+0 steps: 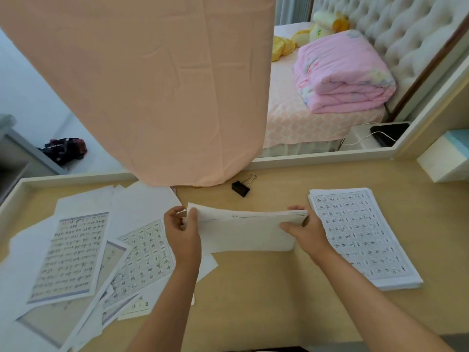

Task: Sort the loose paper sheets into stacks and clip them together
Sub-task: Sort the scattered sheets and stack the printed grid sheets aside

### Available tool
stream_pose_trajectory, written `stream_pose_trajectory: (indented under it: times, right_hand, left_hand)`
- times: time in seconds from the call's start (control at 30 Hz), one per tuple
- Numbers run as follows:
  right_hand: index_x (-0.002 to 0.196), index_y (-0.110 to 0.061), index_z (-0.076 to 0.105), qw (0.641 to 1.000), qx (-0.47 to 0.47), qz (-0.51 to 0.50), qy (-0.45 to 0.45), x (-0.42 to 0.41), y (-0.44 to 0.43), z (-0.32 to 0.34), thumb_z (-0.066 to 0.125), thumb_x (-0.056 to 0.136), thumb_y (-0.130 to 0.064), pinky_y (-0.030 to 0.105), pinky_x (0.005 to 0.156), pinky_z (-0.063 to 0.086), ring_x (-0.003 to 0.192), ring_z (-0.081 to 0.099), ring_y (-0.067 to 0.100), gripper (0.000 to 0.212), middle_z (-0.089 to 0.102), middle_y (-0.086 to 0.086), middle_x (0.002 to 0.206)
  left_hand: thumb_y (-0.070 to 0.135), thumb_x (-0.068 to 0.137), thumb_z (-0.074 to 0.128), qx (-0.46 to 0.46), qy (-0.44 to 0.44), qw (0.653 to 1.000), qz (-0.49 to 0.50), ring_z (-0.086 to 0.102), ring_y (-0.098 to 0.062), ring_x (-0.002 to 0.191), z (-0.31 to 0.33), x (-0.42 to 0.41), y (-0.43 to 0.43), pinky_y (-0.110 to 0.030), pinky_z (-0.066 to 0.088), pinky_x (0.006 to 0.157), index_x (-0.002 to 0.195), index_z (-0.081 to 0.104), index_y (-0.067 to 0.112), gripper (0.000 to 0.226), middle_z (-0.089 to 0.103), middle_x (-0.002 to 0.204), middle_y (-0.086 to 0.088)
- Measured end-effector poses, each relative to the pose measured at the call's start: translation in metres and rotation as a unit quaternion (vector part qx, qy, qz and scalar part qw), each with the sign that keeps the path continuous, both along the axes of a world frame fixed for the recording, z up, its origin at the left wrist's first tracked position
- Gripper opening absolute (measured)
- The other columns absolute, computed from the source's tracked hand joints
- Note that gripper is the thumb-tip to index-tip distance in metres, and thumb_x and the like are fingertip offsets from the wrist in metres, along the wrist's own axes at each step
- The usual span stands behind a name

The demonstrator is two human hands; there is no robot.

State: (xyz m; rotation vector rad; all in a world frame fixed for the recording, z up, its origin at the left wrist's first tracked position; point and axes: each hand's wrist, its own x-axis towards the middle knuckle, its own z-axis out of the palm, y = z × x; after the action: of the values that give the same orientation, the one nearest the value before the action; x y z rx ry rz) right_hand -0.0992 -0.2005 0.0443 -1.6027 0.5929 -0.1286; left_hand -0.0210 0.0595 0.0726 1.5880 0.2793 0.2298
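Observation:
A bundle of white sheets stands on its long edge on the wooden desk, blank side toward me. My left hand grips its left end and my right hand grips its right end. To the right lies a squared stack of printed grid sheets, flat on the desk. Loose printed and blank sheets are scattered in an overlapping heap on the left. A black binder clip lies on the desk beyond the bundle, with nothing touching it.
A peach cloth hangs down to the desk's back edge, just left of the clip. A white and teal box sits at the back right corner. A raised rim borders the desk's back; a mirror behind shows a bed.

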Motion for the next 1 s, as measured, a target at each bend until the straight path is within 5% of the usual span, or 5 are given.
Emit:
stream_pose_trajectory:
  times: [0.2,0.43,0.7,0.83,1.0]
  right_hand:
    - [0.097,-0.029,0.061,1.000,-0.015,0.009,-0.024,0.006,0.007,0.003,0.073,0.080,0.003,0.035,0.082,0.057,0.092,0.069,0.018,0.038,0.071,0.001,0.098]
    - [0.091,-0.029,0.059,0.999,-0.043,0.009,-0.020,0.004,0.006,0.003,0.074,0.080,-0.001,0.032,0.075,0.054,0.082,0.064,0.013,0.034,0.068,0.001,0.092]
    - [0.092,-0.030,0.059,0.999,-0.047,0.010,-0.023,0.002,0.004,0.003,0.073,0.081,0.001,0.027,0.071,0.053,0.075,0.063,0.004,0.036,0.068,-0.004,0.085]
    - [0.094,-0.029,0.059,0.999,-0.042,0.013,-0.011,0.003,0.002,0.001,0.070,0.084,0.002,0.032,0.079,0.053,0.085,0.065,0.011,0.035,0.069,-0.002,0.093]
    - [0.099,-0.028,0.062,0.999,-0.036,0.025,0.019,0.009,0.000,-0.004,0.069,0.085,-0.002,0.036,0.087,0.055,0.098,0.068,0.015,0.030,0.072,-0.004,0.101]
  left_hand:
    - [0.049,0.085,0.063,0.019,-0.007,0.999,-0.025,0.052,-0.012,0.093,-0.002,0.003,-0.006,-0.025,0.044,0.082,0.110,0.053,0.027,0.035,0.053,0.101,0.003]
    - [0.049,0.085,0.058,-0.011,-0.021,1.000,0.004,0.050,-0.001,0.079,0.005,0.006,-0.010,-0.015,0.042,0.075,0.109,0.057,0.020,0.037,0.052,0.094,0.004]
    - [0.014,0.091,0.050,-0.065,-0.014,0.997,0.030,0.059,-0.007,0.094,0.006,0.006,-0.007,-0.024,0.043,0.089,0.111,0.057,0.014,0.022,0.064,0.100,0.000]
    - [0.032,0.091,0.054,-0.003,-0.044,0.998,-0.047,0.055,-0.008,0.098,0.001,0.000,-0.002,-0.023,0.044,0.087,0.112,0.056,0.015,0.027,0.059,0.105,0.002]
    - [0.017,0.094,0.063,0.118,-0.008,0.992,-0.052,0.056,-0.007,0.079,-0.004,0.002,0.003,-0.028,0.044,0.070,0.095,0.058,0.023,0.008,0.063,0.089,0.005]
